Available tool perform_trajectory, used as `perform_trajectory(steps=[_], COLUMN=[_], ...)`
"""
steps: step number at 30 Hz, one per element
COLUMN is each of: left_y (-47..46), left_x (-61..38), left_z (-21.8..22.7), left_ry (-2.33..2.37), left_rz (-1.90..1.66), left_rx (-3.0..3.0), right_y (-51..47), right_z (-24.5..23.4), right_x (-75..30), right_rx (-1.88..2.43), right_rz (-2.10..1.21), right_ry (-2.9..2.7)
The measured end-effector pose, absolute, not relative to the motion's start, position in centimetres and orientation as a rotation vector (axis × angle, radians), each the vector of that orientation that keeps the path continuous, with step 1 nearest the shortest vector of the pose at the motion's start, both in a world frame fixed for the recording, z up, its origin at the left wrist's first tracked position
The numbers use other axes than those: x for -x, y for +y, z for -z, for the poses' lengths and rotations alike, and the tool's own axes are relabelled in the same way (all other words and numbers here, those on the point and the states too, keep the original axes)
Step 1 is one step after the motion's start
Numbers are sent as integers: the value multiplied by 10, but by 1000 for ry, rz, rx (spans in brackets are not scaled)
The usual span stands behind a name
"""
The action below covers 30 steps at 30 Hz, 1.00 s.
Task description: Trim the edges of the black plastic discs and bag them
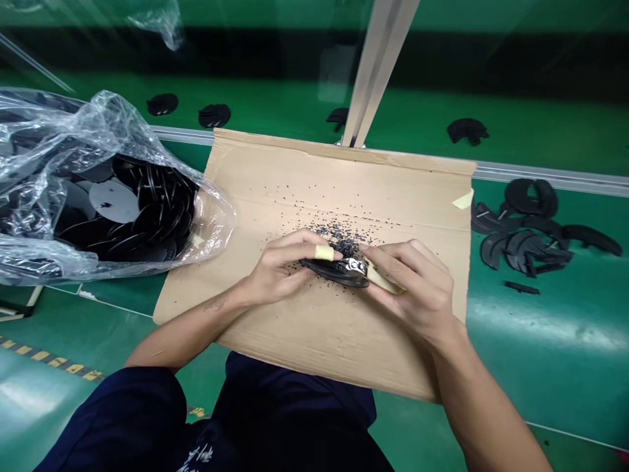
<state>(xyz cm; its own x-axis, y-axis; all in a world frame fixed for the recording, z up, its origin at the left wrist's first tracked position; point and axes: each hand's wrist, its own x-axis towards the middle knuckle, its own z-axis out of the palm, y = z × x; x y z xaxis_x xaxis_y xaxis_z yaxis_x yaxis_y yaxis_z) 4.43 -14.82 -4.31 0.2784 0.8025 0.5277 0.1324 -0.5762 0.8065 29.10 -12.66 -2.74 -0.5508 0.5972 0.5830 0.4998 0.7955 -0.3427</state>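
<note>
My left hand [280, 267], with yellow tape round one finger, grips the left edge of a black round plastic part [337, 274]. In my right hand [415, 278] is a pair of nippers [354, 265] with a metal head and pale handles, the fingers wrapped round them. The nippers' head lies against the right side of the black part; whether the jaws are closed is too small to tell. Many tiny black clippings [339, 233] lie on the cardboard sheet [304, 334] beneath and behind my hands.
On the left a clear plastic bag [108, 118] holds several black discs [118, 200]. Curved black pieces [528, 246] lie in a pile on the green surface at right. Behind the cardboard stand a metal post [378, 72] and a clear panel, with more black pieces [466, 130] visible there.
</note>
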Motion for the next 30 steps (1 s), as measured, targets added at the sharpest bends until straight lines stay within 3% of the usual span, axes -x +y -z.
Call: perform_trajectory(steps=[12, 20, 26, 30], left_y=[-148, -148, -63, 22], left_x=[-49, -40, 10, 33], left_z=[46, 35, 20, 11], left_ry=[780, 966, 1407, 1781], left_rz=[-1378, -1222, -1291, -912], left_rx=[-1863, -1685, -1653, -2007], right_y=[-136, -127, -122, -126], right_z=[16, 21, 26, 29], right_x=[-293, -293, -296, -294], right_rx=[835, 835, 881, 889], right_rz=[110, -645, -193, -25], right_ry=[-2389, -2136, -2382, -2552])
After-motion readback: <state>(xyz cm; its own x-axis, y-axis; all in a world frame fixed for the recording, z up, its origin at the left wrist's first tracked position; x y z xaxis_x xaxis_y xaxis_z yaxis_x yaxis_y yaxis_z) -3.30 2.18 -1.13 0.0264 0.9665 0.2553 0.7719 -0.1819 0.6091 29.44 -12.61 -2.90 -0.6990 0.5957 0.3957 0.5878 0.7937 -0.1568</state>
